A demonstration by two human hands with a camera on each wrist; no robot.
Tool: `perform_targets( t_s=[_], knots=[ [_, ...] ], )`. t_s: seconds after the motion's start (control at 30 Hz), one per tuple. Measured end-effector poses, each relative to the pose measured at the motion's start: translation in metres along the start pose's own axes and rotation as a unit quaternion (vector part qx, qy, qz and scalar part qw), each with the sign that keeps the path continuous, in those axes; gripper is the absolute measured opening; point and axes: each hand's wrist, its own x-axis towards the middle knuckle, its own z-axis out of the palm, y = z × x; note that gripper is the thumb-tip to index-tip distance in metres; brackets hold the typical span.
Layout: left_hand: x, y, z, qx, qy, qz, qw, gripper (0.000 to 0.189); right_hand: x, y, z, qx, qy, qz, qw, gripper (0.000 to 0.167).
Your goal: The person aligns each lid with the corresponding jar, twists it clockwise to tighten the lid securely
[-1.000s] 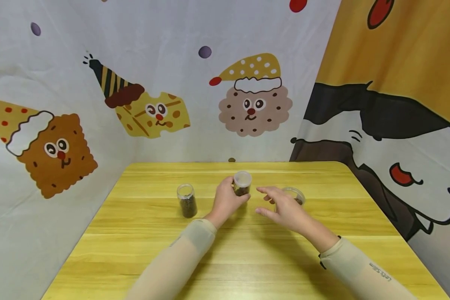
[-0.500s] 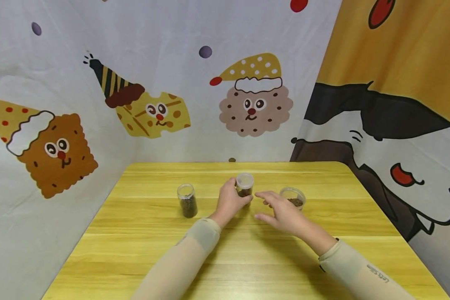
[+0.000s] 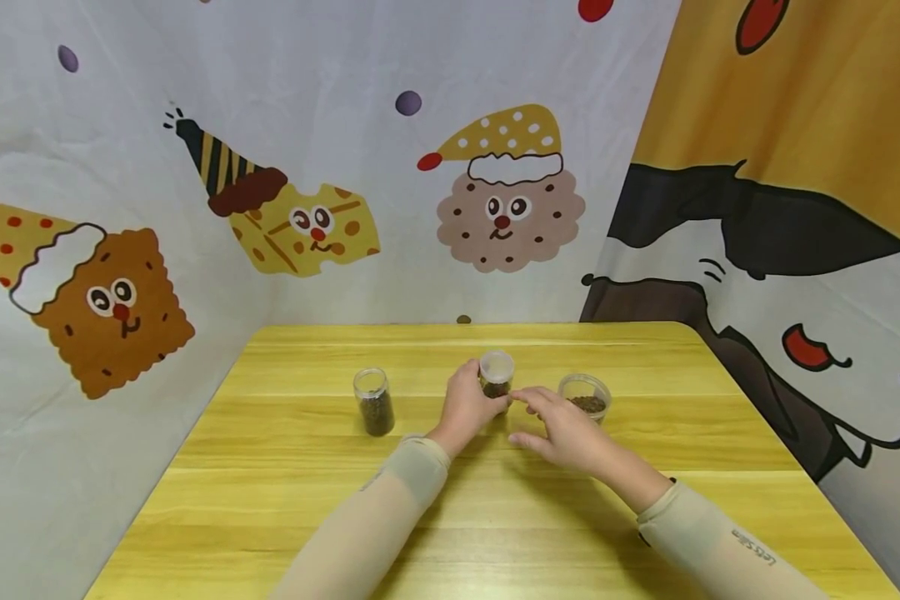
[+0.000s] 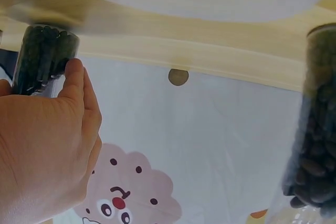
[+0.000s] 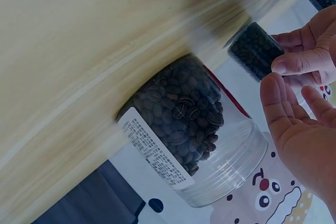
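My left hand (image 3: pixel 465 408) grips a small clear jar (image 3: pixel 496 387) of dark beans with a whitish, translucent top. In the left wrist view, the left hand (image 4: pixel 47 150) has its fingers along the side of this jar (image 4: pixel 48 51). My right hand (image 3: pixel 573 429) is just to the right, thumb and fingers spread apart, fingertips close to the left thumb. Beside the right hand, a wider clear jar (image 5: pixel 181 121) holds brown coffee beans and bears a white printed label. Its top looks uncovered in the head view.
A tall clear jar (image 3: pixel 376 412) of dark beans, seemingly without a lid, stands left of the hands. All the jars are on a yellow wood-grain table (image 3: pixel 285 500). Behind it hangs a cartoon-printed cloth (image 3: pixel 330 67).
The left hand and its small jar have moved right and slightly nearer, toward the right hand. The right hand has shifted a little, and more of the wide jar shows.
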Motion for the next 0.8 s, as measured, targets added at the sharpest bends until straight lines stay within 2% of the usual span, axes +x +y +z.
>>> perform_targets(
  t_s=[0.53, 0.8],
  knots=[
    [0.0027, 0.0018, 0.0061, -0.011, -0.012, -0.016, 0.9997, 0.063, -0.0017, 0.0042, -0.0005, 0.01, -0.007, 0.02, 0.9997, 0.066],
    [0.0032, 0.0018, 0.0067, 0.002, -0.013, -0.018, 0.9998, 0.064, -0.0034, 0.0035, -0.0018, 0.022, -0.021, 0.031, 0.9991, 0.069]
  ],
)
